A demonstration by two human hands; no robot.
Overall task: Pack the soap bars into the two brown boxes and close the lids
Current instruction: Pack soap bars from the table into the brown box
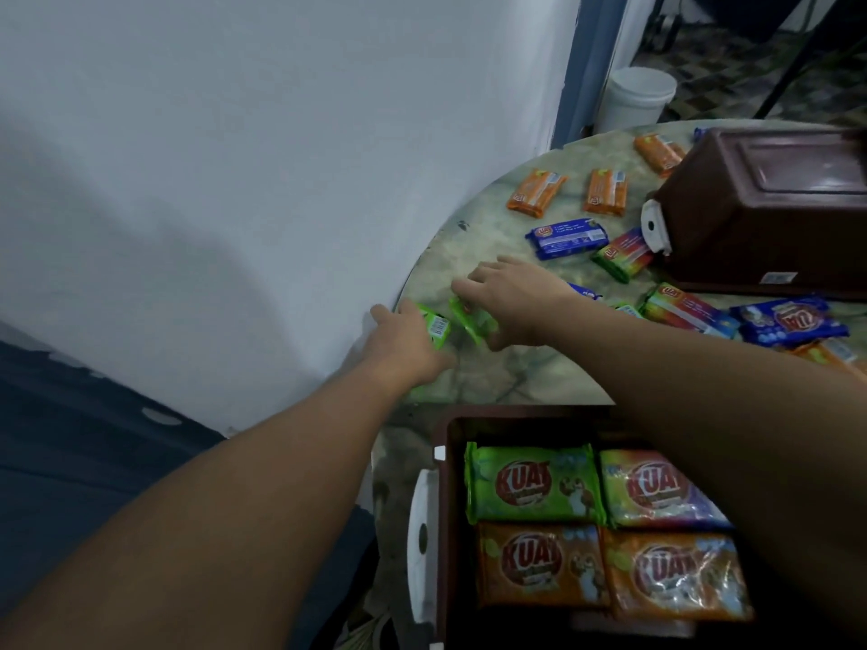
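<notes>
At the bottom of the frame sits an open brown box [443, 532] with a white latch [422, 541] on its left side. Inside it lie four soap bars: a green one [532, 483] and a yellow-green one [657, 490] in the back row, and two orange ones [539, 562] in the front row. Two bare arms reach over the round marbled table [497, 372] toward the middle of the frame. The left hand [403, 337] curls its fingers around a green soap bar [435, 327] at the table's left edge. Just beside it, the right hand [511, 297] pinches another green soap bar [471, 319] with its thumb and fingers. More soap bars lie loose farther back: a blue one [567, 237], a rainbow-colored one [621, 255] and orange ones [537, 192] near the upper right. The second brown box [760, 213] sits at the right edge with its lid down. Past the table stand a white wall [234, 157] and a white bucket [638, 98] on the floor.
</notes>
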